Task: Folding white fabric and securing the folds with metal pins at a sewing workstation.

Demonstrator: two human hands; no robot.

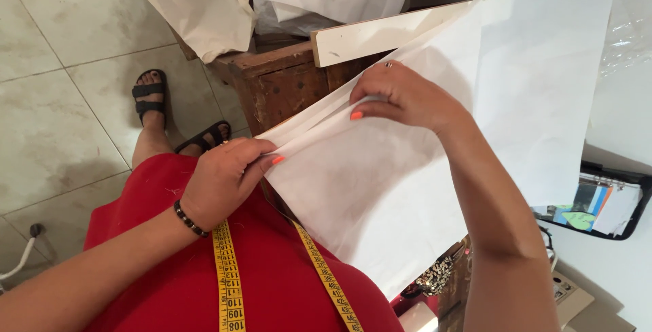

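Hands at work on large white sheet (407, 169), paper or thin fabric, laid over wooden table (285, 80) w/ near corner hanging past table's edge. Left hand (227, 176) pinches folded edge of sheet btwn thumb and fingers, close to that corner; beaded bracelet (188, 218) on wrist. Right hand (401, 94), fingers curled narrow, grips same fold farther along, nails painted orange. Yellow measuring tape (227, 277) hangs over red garment (272, 284) on person's front. Sandalled feet (153, 97) on tiled floor (61, 87) below. White board (380, 33) lies across table, more pale sheets (204, 6) draped behind. Open black case (598, 203) w/ coloured cards at right.
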